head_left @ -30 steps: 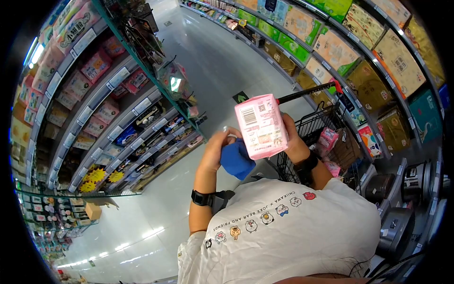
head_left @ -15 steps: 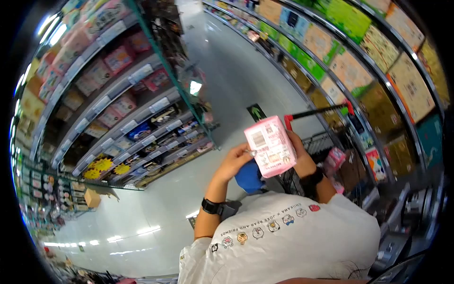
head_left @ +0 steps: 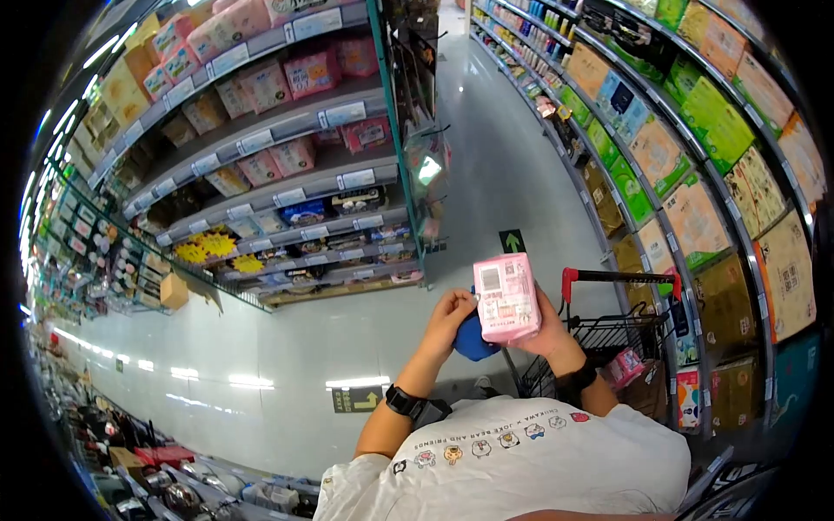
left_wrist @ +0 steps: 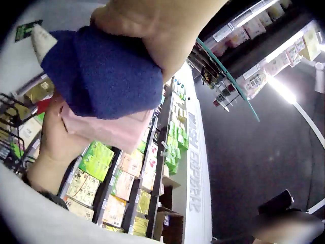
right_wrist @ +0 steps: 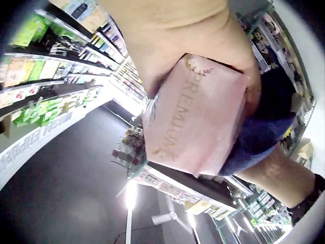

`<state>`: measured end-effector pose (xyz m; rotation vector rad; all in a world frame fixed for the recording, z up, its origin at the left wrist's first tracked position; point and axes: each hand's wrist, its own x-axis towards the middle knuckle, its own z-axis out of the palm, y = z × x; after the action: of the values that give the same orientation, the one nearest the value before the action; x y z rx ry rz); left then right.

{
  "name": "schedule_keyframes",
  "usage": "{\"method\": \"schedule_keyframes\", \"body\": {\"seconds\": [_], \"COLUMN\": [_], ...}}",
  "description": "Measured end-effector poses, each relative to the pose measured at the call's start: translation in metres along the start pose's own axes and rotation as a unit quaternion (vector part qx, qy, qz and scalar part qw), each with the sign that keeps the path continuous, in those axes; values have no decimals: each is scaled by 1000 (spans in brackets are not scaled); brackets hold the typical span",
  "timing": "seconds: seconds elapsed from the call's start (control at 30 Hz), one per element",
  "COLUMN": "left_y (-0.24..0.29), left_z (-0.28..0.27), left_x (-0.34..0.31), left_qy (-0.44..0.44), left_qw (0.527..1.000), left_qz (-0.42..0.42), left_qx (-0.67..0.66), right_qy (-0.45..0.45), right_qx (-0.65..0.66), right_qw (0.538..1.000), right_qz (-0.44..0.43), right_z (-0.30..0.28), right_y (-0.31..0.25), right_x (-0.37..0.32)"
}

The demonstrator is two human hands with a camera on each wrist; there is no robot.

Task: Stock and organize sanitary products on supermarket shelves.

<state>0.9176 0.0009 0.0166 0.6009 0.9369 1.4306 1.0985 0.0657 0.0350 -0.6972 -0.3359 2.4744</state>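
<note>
In the head view my right hand (head_left: 549,332) grips a pink plastic-wrapped soft pack (head_left: 506,300) by its side, its barcode and printed face turned up toward me. "PREMIUM" is lettered along another side of the pack (right_wrist: 195,117) in the right wrist view. A dark blue cloth (left_wrist: 101,76) with a fuzzy surface is held in my left hand (head_left: 446,319), partly under the pack. My left fingertips come right up to the pack's left edge. Bunched folds of the cloth (right_wrist: 259,137) show beside the pack, and a whitish tag-like corner (left_wrist: 43,41) sticks out of it.
A black wire shopping cart (head_left: 599,332) with a red-ended handle (head_left: 621,276) stands to my right, holding a pink pack (head_left: 624,366) and a brown item. Shelves of packaged goods line both sides of the aisle (head_left: 486,156). A floor sign (head_left: 360,399) lies at left.
The head view has swung, so shelves, cart and hands sit further right and lower. The pack stays in the right hand, and the left hand keeps the cloth close beside it.
</note>
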Motion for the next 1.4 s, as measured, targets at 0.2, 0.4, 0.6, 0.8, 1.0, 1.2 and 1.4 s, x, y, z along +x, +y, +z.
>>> {"method": "schedule_keyframes", "body": {"seconds": [0.2,0.4,0.6,0.8,1.0,1.2,1.4], "left_y": [-12,-25,-31,-35,-40,-46,-48], "left_z": [5,6,12,33,52,67,66], "left_x": [-2,-8,7,19,20,16,9], "left_qy": [54,26,-21,-54,-226,-222,-203], "left_qw": [997,996,997,994,941,952,967], "left_qz": [-30,-50,-51,-64,-129,-165,-112], "left_qx": [-46,-64,-49,67,216,128,110], "right_qy": [-24,-66,-129,-7,71,53,-12], "right_qx": [31,-59,-97,-252,-472,-529,-494], "right_qw": [999,996,982,918,792,758,792], "right_qz": [30,-21,-99,-305,-381,-378,-359], "right_z": [-3,-23,-45,-52,-61,-65,-59], "right_y": [4,1,-14,-34,-48,-48,-54], "right_x": [7,3,-31,-66,-82,-91,-99]}}
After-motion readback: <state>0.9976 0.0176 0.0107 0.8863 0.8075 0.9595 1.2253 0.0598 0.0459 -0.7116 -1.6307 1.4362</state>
